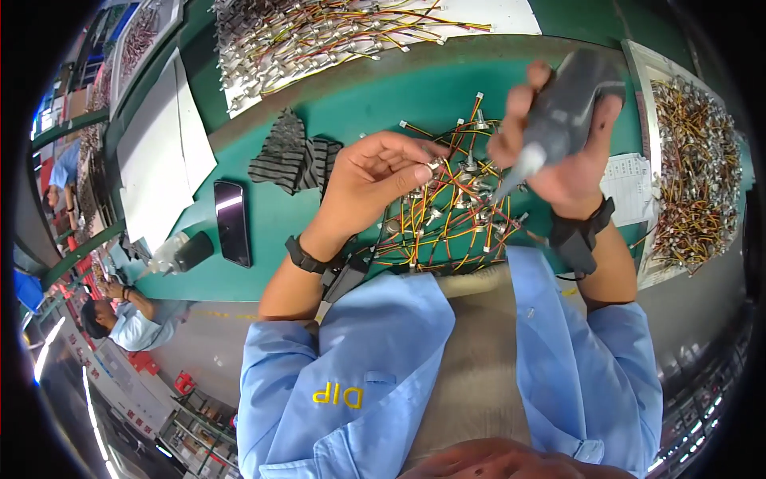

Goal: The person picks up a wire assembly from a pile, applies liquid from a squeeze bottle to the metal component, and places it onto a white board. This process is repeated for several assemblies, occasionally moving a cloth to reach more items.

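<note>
- Nearest the head camera on my feed: dark bottle [573, 97], blurred, the right hand's [565, 180] fingers curled around it, spread to its width, pale nozzle [523, 166] slanting down-left over the wired pile [459, 214].
- And the left hand [371, 180]: thumb and forefinger nearly meeting, pinching a small silver part [435, 164] left of the nozzle.
- I'd hold that pinch steady, bring the tip close, then squeeze lightly, sparing the wires.
- Pinched piece looks shiny, metallic, half hidden; which wires belong to it, I can't tell.

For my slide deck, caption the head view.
Left hand pinches a small metal part; right hand grips a dark bottle, nozzle down, near loose wired parts on a green tabletop.
</note>
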`<state>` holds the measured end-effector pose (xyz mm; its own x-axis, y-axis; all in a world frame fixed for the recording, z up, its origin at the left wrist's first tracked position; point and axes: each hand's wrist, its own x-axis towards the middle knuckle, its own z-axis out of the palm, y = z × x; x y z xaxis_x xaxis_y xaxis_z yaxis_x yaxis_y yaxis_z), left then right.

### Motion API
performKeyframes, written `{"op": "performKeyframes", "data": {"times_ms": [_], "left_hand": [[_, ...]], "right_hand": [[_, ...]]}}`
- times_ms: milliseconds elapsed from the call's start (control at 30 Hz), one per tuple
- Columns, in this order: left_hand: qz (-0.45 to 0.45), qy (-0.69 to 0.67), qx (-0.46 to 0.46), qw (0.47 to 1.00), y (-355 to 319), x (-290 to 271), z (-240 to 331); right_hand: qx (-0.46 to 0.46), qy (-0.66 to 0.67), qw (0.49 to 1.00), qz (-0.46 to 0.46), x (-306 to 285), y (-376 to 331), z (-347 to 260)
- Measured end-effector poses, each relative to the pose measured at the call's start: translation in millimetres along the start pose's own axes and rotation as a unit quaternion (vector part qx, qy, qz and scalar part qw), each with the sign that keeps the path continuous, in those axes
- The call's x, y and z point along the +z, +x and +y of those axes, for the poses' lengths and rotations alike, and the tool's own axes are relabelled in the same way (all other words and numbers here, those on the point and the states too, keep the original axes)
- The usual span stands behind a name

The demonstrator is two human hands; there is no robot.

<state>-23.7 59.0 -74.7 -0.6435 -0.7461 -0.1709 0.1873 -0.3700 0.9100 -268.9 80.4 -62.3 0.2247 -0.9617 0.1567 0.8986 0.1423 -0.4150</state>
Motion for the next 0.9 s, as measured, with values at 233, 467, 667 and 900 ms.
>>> {"op": "performKeyframes", "data": {"times_ms": [233,467,667,900], "left_hand": [[-0.004,-0.126,0.036,0.991,3.7,-6.1,-12.8],[-0.016,-0.118,0.026,0.992,1.5,-14.1,-16.5],[-0.031,-0.095,0.005,0.995,0.9,-16.1,-14.8],[-0.019,-0.108,0.004,0.994,1.4,-15.1,-16.3]], "right_hand": [[0.102,-0.173,0.980,-0.011,4.5,-7.7,29.4],[0.015,-0.284,0.953,0.099,2.8,-10.4,17.6],[-0.071,-0.380,0.909,0.154,5.3,-10.5,22.4],[-0.069,-0.399,0.902,0.152,6.3,-9.6,23.9]]}}
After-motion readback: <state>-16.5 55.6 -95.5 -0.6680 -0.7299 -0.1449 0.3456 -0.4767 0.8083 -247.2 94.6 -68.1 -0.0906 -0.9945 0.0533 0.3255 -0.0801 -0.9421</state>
